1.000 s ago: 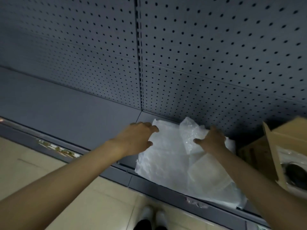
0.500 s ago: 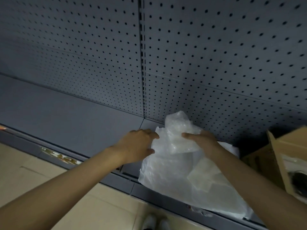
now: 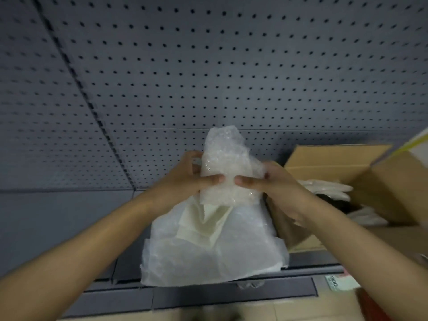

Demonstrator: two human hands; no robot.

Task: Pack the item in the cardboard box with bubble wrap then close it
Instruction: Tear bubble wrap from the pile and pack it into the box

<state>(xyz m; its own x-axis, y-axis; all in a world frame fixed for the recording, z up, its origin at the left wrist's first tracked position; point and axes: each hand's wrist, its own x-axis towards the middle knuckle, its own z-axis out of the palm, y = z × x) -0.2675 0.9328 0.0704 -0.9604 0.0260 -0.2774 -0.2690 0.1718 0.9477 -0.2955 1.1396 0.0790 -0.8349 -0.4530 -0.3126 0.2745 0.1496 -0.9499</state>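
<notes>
Two bare hands, left hand (image 3: 185, 179) and right hand (image 3: 266, 181), both clench one crumpled translucent bubble wrap sheet (image 3: 222, 205) between them, beside one open brown cardboard box (image 3: 382, 181) on the right.

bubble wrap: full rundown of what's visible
The bubble wrap is a translucent white bubbled sheet, crumpled and bunched upright. The left hand and right hand pinch it from either side, lifted above a pile of white sheets on the shelf. The open cardboard box sits to its right.
</notes>
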